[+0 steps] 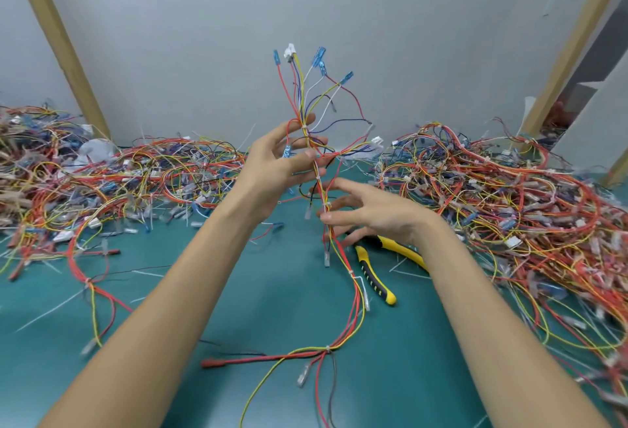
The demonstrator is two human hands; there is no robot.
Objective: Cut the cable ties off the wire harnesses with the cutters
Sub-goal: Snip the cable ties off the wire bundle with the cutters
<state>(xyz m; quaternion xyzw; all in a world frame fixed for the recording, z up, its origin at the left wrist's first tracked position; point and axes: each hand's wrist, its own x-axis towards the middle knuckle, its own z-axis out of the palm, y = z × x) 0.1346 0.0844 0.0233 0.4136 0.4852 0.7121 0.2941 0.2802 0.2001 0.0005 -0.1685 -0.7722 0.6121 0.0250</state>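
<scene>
Several white cable ties (350,273) ring the wire harness (357,302) that your left hand (282,164) pinches upright. Your right hand (372,213), fingers spread, merely touches it. You're inspecting, I judge; next, grip the cutters (373,278) lying just beneath that right hand.

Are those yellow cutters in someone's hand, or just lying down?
Lying down. The cutters rest on the green mat, handles spread, beneath the right hand; the left hand holds a wire harness upright.
</scene>
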